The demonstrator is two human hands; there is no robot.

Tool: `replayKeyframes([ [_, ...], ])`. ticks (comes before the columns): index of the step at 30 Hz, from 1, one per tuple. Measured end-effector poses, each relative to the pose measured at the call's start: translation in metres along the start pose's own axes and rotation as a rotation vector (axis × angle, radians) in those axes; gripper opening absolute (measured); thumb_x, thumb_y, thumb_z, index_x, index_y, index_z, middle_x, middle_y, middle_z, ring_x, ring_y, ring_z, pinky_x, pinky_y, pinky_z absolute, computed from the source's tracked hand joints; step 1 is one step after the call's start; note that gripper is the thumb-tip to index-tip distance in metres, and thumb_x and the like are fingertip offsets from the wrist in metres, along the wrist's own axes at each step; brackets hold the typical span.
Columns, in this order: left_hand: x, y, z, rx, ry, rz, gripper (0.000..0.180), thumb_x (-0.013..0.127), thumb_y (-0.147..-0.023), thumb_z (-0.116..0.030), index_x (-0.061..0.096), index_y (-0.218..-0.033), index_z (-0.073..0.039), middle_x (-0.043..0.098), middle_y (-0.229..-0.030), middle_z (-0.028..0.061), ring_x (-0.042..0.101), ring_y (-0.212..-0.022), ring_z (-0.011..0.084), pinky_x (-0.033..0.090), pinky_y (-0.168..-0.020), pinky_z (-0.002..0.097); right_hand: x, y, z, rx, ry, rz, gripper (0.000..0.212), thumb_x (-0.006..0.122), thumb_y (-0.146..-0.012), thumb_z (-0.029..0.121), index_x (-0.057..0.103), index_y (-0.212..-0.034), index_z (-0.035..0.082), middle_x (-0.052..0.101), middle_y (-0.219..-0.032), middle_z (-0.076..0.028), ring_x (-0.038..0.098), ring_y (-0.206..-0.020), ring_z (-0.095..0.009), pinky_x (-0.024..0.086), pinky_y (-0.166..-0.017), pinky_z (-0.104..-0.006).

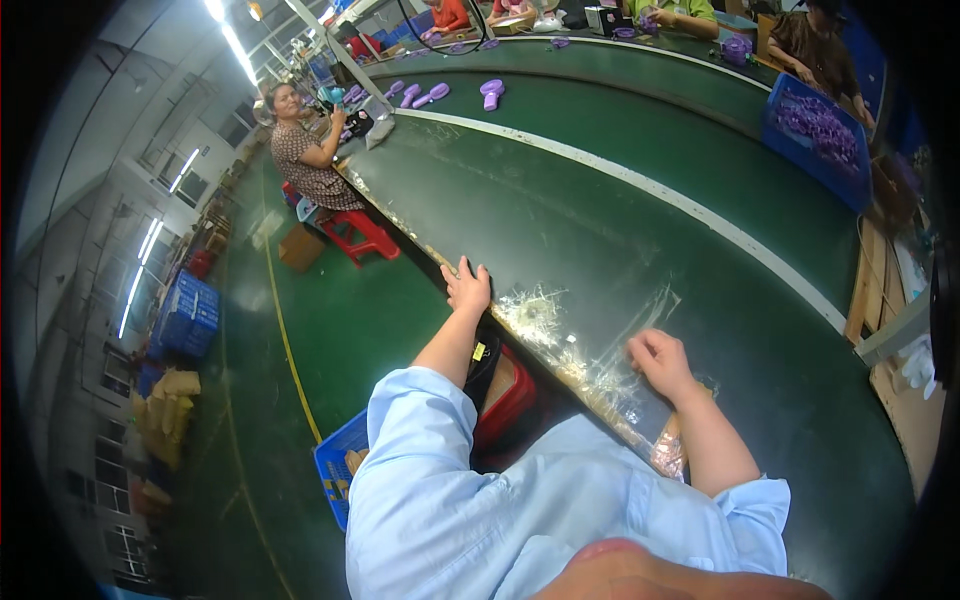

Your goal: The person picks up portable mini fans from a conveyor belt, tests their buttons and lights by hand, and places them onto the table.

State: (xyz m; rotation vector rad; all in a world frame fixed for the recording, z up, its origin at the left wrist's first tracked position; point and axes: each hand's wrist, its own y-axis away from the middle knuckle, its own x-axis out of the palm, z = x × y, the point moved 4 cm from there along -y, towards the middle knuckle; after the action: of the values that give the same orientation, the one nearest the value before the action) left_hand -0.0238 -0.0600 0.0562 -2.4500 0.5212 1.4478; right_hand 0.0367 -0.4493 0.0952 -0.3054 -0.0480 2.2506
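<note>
My left hand [468,288] rests on the near edge of the dark worktable [540,230], its fingers apart and nothing in its grasp. Just to its right, a loose tangle of thin, whitish, see-through strands [530,315] lies by the edge. My right hand [660,362] is over the tabletop farther right, its fingers curled in; whether anything small is between them is hidden. Beside it, a shiny piece of clear film [640,318] stretches across the surface. A coppery, glossy bundle [668,450] lies at the edge next to my right forearm.
A green conveyor belt [620,125] carries purple handheld fans [491,92] beyond a white rail. A blue crate [815,135] of purple parts stands far right. At the left, a seated co-worker [310,160] is near a red stool [358,235]; a blue basket [345,440] sits below.
</note>
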Motion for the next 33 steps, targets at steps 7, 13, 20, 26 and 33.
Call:
replayKeyframes([
  [7,0.0005,-0.0053,-0.0009,0.076,-0.051,0.007,0.062,0.042,-0.086,-0.047,0.026,-0.139,-0.020,0.003,-0.145,0.0250,0.045,-0.114,0.0438,0.039,-0.094,0.0469,0.0011,-0.0004,-0.0025,0.012,-0.043,0.014,0.017,0.058,-0.085,0.014,0.058,-0.077,-0.002,0.057,-0.075,-0.006,0.059,-0.059,-0.010,0.045,-0.054,-0.0233],
  [13,0.0003,-0.0023,-0.0003,0.104,0.025,-0.042,0.061,0.045,-0.085,-0.045,0.029,-0.138,-0.018,0.002,-0.145,0.0246,0.047,-0.112,0.0427,0.041,-0.094,0.0438,0.0008,-0.0006,-0.0033,0.002,-0.039,0.017,0.018,0.057,-0.086,0.014,0.058,-0.077,-0.002,0.057,-0.075,-0.006,0.058,-0.059,-0.010,0.046,-0.054,-0.0232],
  [20,0.0000,-0.0018,0.0004,0.106,0.074,-0.062,0.061,0.047,-0.084,-0.044,0.031,-0.137,-0.018,0.003,-0.145,0.0230,0.045,-0.116,0.0419,0.039,-0.095,0.0430,0.0019,-0.0005,-0.0054,-0.004,-0.045,0.009,0.017,0.057,-0.086,0.014,0.058,-0.078,-0.002,0.057,-0.076,-0.006,0.058,-0.059,-0.010,0.045,-0.054,-0.0227],
  [26,-0.0002,-0.0018,0.0025,0.119,0.081,-0.076,0.061,0.047,-0.084,-0.044,0.031,-0.137,-0.018,0.003,-0.145,0.0242,0.044,-0.115,0.0428,0.040,-0.095,0.0433,0.0021,0.0012,-0.0052,-0.011,-0.030,0.012,0.018,0.058,-0.086,0.014,0.059,-0.077,-0.002,0.057,-0.074,-0.006,0.058,-0.058,-0.010,0.045,-0.053,-0.0233],
  [33,0.0017,0.0004,0.0008,0.114,0.109,-0.054,0.061,0.048,-0.084,-0.043,0.031,-0.137,-0.018,0.003,-0.145,0.0242,0.045,-0.114,0.0430,0.040,-0.094,0.0436,0.0020,0.0009,-0.0075,0.016,-0.029,0.008,0.016,0.058,-0.085,0.013,0.059,-0.078,-0.002,0.057,-0.072,-0.006,0.058,-0.058,-0.010,0.045,-0.054,-0.0234],
])
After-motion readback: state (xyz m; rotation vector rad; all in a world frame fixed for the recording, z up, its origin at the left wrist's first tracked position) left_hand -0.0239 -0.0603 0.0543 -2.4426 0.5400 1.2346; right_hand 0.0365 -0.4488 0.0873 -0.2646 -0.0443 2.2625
